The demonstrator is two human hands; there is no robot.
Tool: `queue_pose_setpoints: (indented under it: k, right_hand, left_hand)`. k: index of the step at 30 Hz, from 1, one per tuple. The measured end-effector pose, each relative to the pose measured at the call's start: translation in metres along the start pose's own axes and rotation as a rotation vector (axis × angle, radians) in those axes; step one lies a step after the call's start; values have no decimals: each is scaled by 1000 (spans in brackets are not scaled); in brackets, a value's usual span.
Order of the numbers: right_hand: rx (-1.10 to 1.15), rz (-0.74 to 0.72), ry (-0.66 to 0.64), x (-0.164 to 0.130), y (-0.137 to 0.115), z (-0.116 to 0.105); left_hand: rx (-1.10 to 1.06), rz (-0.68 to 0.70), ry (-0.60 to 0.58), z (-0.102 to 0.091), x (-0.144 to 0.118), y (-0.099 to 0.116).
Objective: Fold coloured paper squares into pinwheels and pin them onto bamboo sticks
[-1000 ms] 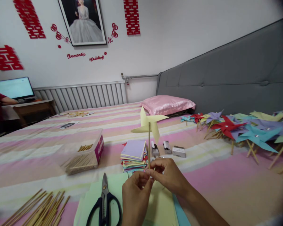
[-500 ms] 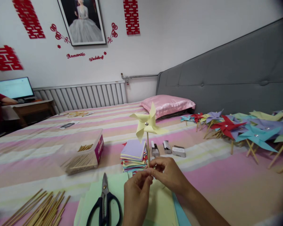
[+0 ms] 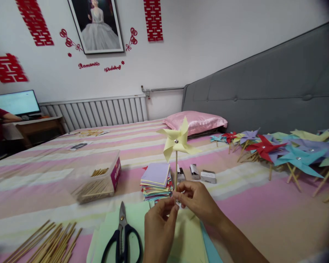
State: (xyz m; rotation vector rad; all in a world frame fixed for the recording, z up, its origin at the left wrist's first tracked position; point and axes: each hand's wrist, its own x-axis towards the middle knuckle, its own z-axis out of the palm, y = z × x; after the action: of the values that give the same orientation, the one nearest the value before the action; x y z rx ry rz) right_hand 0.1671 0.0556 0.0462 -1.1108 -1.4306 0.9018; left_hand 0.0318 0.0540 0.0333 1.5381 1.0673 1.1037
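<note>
Yellow pinwheel (image 3: 178,140) is held upright above the striped bed (image 3: 57,175); its stick is pinched at the lower end between fingertips of left hand (image 3: 159,228) and right hand (image 3: 199,202). Scissors (image 3: 122,235) lie just left on green paper (image 3: 134,215).

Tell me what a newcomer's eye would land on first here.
A pale yellow pinwheel stands upright at centre, its stick pinched between the left hand and the right hand. To the right, finished pinwheels crowd the striped bed. Black-handled scissors lie near the left hand.
</note>
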Motion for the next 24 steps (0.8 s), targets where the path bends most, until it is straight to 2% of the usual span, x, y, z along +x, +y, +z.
queue_pose_setpoints:
  k: [4, 10, 20, 24]
  right_hand:
    - [92, 24, 76, 2, 4, -3]
    - [105, 22, 192, 7, 9, -5]
    - [-19, -39, 377, 9, 8, 1]
    - [-63, -48, 448, 3, 1, -8]
  left_hand:
    - [37, -27, 21, 0, 1, -2]
    - [77, -18, 55, -2, 2, -5]
    - [106, -23, 38, -9, 15, -12]
    - [200, -36, 22, -13, 18, -12]
